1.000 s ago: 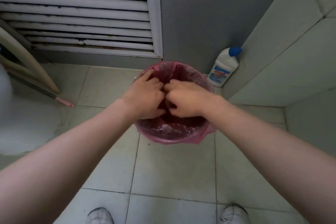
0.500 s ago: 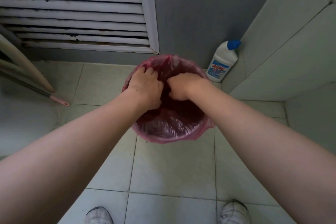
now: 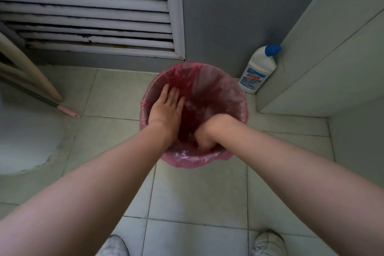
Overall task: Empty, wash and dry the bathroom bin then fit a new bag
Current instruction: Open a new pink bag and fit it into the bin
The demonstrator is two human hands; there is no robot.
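A round bin [image 3: 241, 114] stands on the tiled floor against the grey wall, lined with a thin pink plastic bag [image 3: 209, 87] whose edge is folded over the rim. My left hand [image 3: 166, 108] lies flat with straight fingers against the bag on the bin's left inner side. My right hand [image 3: 207, 133] reaches down inside the bin near its front; its fingers are blurred and mostly hidden, so I cannot tell how they lie.
A white cleaner bottle [image 3: 257, 70] with a blue cap stands in the corner right of the bin. A louvred vent panel [image 3: 87, 12] fills the wall at upper left. Pale handles [image 3: 35, 72] lean at left. My white shoes [image 3: 268, 243] are at the bottom.
Both hands were bunched together at the bin's mouth. Now the left hand has flattened against the liner's left side and the right hand has pushed deeper into the bin.
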